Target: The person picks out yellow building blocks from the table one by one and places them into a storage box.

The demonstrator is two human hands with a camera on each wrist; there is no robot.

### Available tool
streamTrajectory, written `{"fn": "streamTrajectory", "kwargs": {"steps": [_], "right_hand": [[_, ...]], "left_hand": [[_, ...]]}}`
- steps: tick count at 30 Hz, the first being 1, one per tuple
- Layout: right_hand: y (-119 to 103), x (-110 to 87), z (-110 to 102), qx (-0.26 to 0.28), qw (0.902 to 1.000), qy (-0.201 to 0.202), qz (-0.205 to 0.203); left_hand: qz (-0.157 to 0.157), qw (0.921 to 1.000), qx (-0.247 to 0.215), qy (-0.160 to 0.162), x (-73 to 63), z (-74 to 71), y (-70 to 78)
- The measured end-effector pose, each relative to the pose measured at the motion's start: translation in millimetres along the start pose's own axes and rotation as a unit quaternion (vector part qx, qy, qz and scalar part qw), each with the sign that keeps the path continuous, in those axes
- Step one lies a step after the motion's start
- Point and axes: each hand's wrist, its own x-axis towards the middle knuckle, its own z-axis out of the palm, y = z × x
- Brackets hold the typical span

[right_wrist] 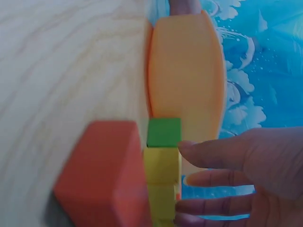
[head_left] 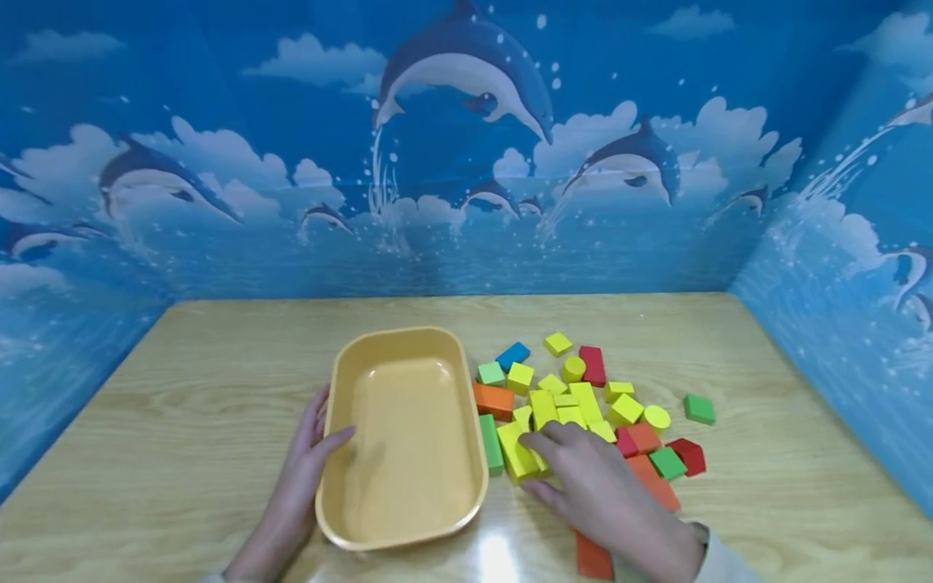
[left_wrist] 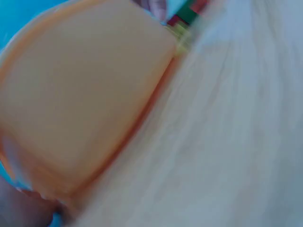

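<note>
A pale orange plastic tray (head_left: 408, 453) with a raised rim sits on the table, and nothing lies in it. My left hand (head_left: 302, 461) grips its left side, thumb over the rim and fingers along the outer wall. To the tray's right spreads a pile of coloured wooden blocks, mostly yellow. Over the pile's near edge is my right hand (head_left: 583, 474), with its fingertips at a yellow block (head_left: 515, 455). In the right wrist view its thumb touches the edge where a green block (right_wrist: 164, 132) meets a yellow block (right_wrist: 161, 165); the other fingers extend fairly straight.
Around the yellow ones lie an orange block (head_left: 494, 402), a blue block (head_left: 513, 355), a red block (head_left: 593, 366) and several others. A green block (head_left: 700, 409) lies apart at the right. A dolphin-printed backdrop (head_left: 452, 251) walls the wooden table (head_left: 233, 372).
</note>
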Motion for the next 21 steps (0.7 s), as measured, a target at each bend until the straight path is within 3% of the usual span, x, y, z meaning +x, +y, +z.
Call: {"fn": "streamTrajectory", "kwargs": {"steps": [2, 4, 11, 21], "right_hand": [[-1, 1.8, 3, -0.018, 0.9998, 0.012, -0.007], [-1, 1.7, 5, -0.032, 0.9993, 0.016, -0.004], [-1, 1.1, 13, -0.033, 0.9990, -0.007, 0.029], [0, 4.7, 16, -0.042, 0.9986, 0.014, 0.028]], "left_hand": [[-0.012, 0.9991, -0.039, -0.009, -0.1, -0.1, -4.7], [-0.005, 0.9985, -0.051, -0.020, 0.2, 0.5, -9.1], [0.008, 0.9993, -0.027, -0.022, -0.4, 0.7, -12.0], [0.007, 0.9998, -0.009, -0.018, -0.7, -4.2, -10.2]]}}
